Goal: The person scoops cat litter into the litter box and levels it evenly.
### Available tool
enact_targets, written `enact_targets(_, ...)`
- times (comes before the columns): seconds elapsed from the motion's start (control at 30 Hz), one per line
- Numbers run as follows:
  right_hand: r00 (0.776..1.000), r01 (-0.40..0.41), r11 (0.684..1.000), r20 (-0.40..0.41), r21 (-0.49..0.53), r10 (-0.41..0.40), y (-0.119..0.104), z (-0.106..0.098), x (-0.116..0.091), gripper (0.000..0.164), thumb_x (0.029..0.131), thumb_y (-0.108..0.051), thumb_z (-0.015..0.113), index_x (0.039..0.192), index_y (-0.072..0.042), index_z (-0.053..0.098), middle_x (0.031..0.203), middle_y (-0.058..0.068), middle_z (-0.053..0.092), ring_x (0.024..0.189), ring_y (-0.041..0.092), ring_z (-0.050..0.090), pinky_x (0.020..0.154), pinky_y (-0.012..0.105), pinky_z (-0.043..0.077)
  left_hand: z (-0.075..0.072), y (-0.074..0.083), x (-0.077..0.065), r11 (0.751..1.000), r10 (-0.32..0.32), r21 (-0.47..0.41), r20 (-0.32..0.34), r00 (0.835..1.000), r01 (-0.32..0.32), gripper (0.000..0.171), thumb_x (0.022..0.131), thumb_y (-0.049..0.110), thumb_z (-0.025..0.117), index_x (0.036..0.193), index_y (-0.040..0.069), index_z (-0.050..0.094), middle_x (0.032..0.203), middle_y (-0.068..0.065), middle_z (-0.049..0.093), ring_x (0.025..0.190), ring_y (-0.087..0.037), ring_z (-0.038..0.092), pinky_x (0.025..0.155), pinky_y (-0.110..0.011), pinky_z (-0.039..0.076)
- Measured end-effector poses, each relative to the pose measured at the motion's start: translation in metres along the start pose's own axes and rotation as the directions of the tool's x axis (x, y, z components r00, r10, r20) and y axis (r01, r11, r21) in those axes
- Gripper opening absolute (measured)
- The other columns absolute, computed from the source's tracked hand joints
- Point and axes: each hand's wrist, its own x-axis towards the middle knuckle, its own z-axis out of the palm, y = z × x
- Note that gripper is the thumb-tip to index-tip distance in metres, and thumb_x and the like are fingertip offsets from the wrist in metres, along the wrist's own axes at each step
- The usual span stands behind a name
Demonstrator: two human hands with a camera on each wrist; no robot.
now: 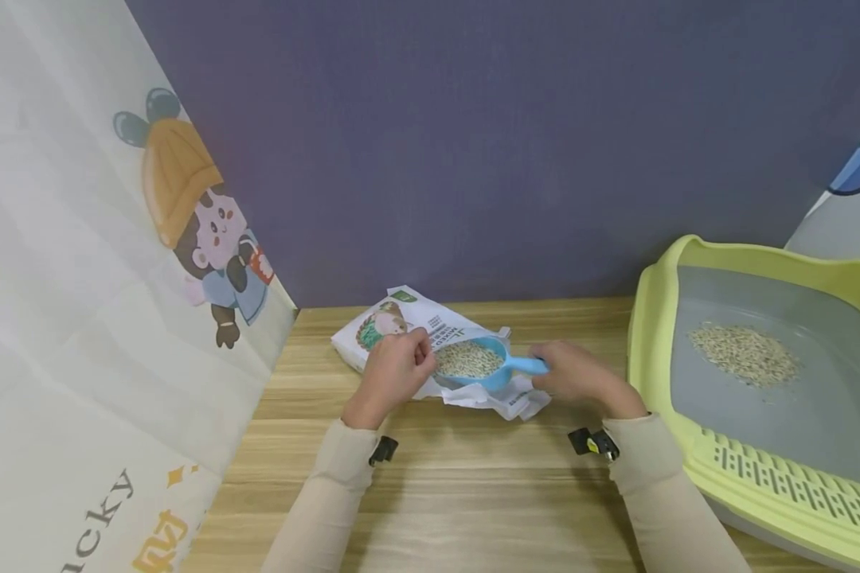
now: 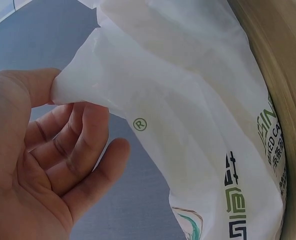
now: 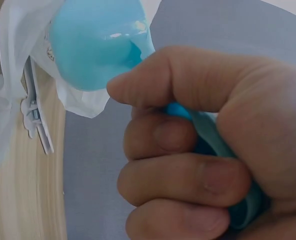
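A white printed bag [image 1: 408,312] of litter pellets lies on the wooden table, its torn mouth facing right. My left hand [image 1: 396,372] pinches the bag's upper edge between thumb and fingers; in the left wrist view the plastic is drawn up to that pinch. In my right hand [image 1: 569,372] is the handle of a light blue scoop [image 1: 500,374], fingers curled round it. The scoop's bowl sits in the bag's mouth among pale pellets [image 1: 469,360]. From the right wrist view, the scoop's rounded blue back [image 3: 95,45] shows beside the bag's loose plastic.
To the right stands a large litter box [image 1: 650,342] with a yellow-green rim and grey base, a small heap of pellets [image 1: 745,354] inside. A pale sealing clip [image 3: 34,112] lies by the bag. A dark wall [image 1: 473,143] rises behind the table, a printed curtain [image 1: 79,318] at left.
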Motion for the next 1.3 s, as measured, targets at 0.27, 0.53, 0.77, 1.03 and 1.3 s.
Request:
enact_targets(0.27, 0.999, -0.017, 1.0, -0.033, 0.011, 0.017, 0.0, 0.009, -0.01, 0.008, 0.087, -0.006, 0.066, 0.083, -0.008, 0.059, 0.071, 0.001, 0.05, 0.064, 0.016, 0.048, 0.06, 0.03, 0.042, 0.001, 0.0, 0.0, 1.0, 0.0, -0.002, -0.011, 1.0, 0.0, 0.017, 0.083, 0.01, 0.066, 0.071, 0.018, 0.057, 0.054, 0.01, 0.047, 0.049, -0.005, 0.043, 0.05, -0.025, 0.037)
enact_targets(0.53, 0.995, -0.012, 0.999, -0.102, 0.044, 0.017, 0.003, 0.025, -0.023, 0.007, 0.086, -0.004, 0.066, 0.093, -0.004, 0.063, 0.073, 0.002, 0.05, 0.064, 0.016, 0.047, 0.059, 0.03, 0.041, 0.001, 0.001, -0.001, 1.0, 0.001, 0.007, -0.013, 1.0, -0.001, 0.017, 0.083, 0.01, 0.067, 0.072, 0.018, 0.058, 0.055, 0.01, 0.049, 0.05, -0.006, 0.044, 0.051, -0.025, 0.038)
enact_targets(0.77, 0.989, -0.025, 0.998, -0.142, 0.051, 0.032, 0.002, 0.033, -0.032, 0.007, 0.088, -0.005, 0.066, 0.095, -0.005, 0.065, 0.069, 0.001, 0.051, 0.061, 0.015, 0.047, 0.055, 0.028, 0.042, 0.0, 0.001, -0.001, 1.0, 0.004, 0.011, -0.015, 1.0, -0.004, 0.017, 0.082, 0.009, 0.067, 0.071, 0.018, 0.057, 0.055, 0.01, 0.049, 0.051, -0.005, 0.044, 0.051, -0.025, 0.038)
enact_targets(1.03, 0.984, -0.064, 0.998, -0.168, 0.008, 0.064, -0.004, 0.038, -0.04, 0.007, 0.091, -0.01, 0.067, 0.096, -0.007, 0.063, 0.069, 0.001, 0.049, 0.063, 0.017, 0.047, 0.059, 0.031, 0.041, -0.001, 0.002, -0.002, 1.0, 0.004, 0.008, -0.021, 1.0, -0.004, 0.017, 0.082, 0.009, 0.066, 0.071, 0.018, 0.057, 0.055, 0.01, 0.049, 0.05, -0.006, 0.044, 0.051, -0.025, 0.037)
enact_targets(1.3, 0.981, -0.063, 0.998, -0.186, -0.019, 0.058, -0.003, 0.037, -0.049, 0.014, 0.09, -0.011, 0.067, 0.102, -0.005, 0.065, 0.07, 0.001, 0.051, 0.064, 0.017, 0.048, 0.06, 0.031, 0.041, -0.002, 0.003, -0.004, 1.0, -0.007, 0.003, -0.019, 1.0, 0.007, 0.018, 0.082, 0.008, 0.067, 0.071, 0.019, 0.058, 0.055, 0.01, 0.051, 0.051, -0.005, 0.045, 0.051, -0.025, 0.038)
